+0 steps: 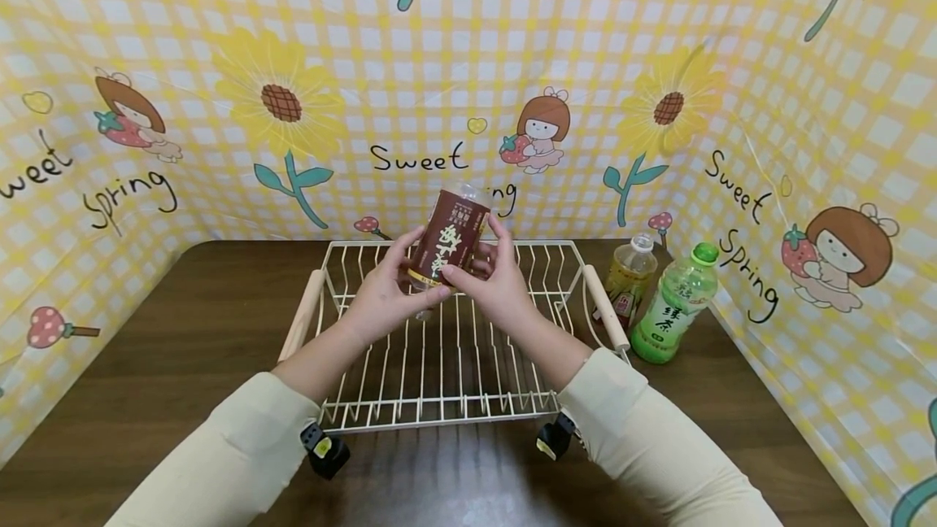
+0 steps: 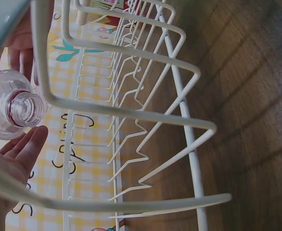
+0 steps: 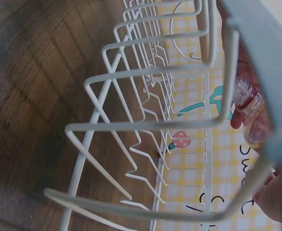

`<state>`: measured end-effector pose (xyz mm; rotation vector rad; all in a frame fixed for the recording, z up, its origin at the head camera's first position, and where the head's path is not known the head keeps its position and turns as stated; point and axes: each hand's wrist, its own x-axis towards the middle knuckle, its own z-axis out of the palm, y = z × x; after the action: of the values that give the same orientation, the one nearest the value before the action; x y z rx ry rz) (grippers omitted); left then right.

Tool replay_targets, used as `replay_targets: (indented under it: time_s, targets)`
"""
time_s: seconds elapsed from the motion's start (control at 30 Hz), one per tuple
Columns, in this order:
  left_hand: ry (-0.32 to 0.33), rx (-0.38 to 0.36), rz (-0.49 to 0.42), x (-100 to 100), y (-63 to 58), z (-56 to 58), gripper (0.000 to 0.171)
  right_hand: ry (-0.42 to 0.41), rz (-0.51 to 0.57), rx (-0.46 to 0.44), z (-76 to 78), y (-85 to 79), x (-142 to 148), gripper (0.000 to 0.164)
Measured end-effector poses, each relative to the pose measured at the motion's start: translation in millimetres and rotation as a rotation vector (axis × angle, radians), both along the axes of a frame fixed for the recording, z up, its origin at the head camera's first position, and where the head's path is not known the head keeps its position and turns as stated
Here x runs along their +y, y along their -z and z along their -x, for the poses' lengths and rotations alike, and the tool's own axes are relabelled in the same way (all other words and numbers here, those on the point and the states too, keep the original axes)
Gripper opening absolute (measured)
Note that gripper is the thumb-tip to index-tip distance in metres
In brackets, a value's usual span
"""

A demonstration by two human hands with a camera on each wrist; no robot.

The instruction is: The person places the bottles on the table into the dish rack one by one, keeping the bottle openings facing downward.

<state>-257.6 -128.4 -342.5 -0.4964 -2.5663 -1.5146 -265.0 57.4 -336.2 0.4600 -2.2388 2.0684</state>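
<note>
Both hands hold a clear plastic bottle (image 1: 452, 238) with a dark brown label, tilted with its base up and its neck pointing down towards me. My left hand (image 1: 391, 291) grips the bottle's left side near the neck. On the other side, my right hand (image 1: 498, 279) holds it with the thumb across the label. In the left wrist view the uncapped bottle mouth (image 2: 29, 109) shows, with a red ring behind its thread. Beneath the hands stands a cream wire dish rack (image 1: 439, 381) with wooden handles; its wires partly cover the hands in both wrist views.
Right of the rack stand a bottle with a yellow-brown label (image 1: 628, 275) and a green tea bottle (image 1: 675, 303) with a green cap. All rests on a dark wooden table (image 1: 198, 348). A yellow checked cloth (image 1: 439, 63) hangs behind and at both sides.
</note>
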Motion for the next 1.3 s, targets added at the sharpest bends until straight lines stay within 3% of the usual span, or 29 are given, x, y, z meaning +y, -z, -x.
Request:
replay_targets:
  time_s: [0.2, 0.5, 0.73, 0.83, 0.97, 1.1, 1.2, 1.3]
  targets:
    - [-0.011, 0.007, 0.019, -0.2, -0.5, -2.6, 0.09, 0.005, 0.008, -0.016, -1.8, 0.4, -4.5, 0.103]
    - [-0.001, -0.042, 0.052, -1.4, -0.9, -4.5, 0.092, 0.023, -0.01, -0.037, -3.5, -0.2, -5.4, 0.102]
    - [0.087, -0.066, 0.102, -10.2, -8.9, -6.3, 0.071, 0.032, -0.008, -0.053, 0.2, 0.2, -4.4, 0.101]
    - [0.089, -0.105, 0.15, -23.3, -16.9, -8.6, 0.064, 0.043, -0.028, -0.043, 1.5, 0.6, -3.9, 0.102]
    - [0.017, -0.13, 0.195, -56.3, -25.7, -12.9, 0.065, 0.035, -0.032, -0.041, 0.9, 0.0, -5.0, 0.104]
    - [-0.066, -0.155, 0.196, -93.4, -21.4, -18.2, 0.065, 0.024, -0.027, -0.057, -0.1, 0.4, -5.9, 0.104]
    - [-0.109, -0.231, 0.103, -111.4, -7.6, -19.7, 0.068, 0.02, -0.028, -0.066, -0.2, 1.2, -5.9, 0.104]
    - [-0.117, -0.325, -0.071, -120.5, 9.3, -19.0, 0.071, 0.014, -0.037, -0.067, -0.6, 1.3, -7.1, 0.104]
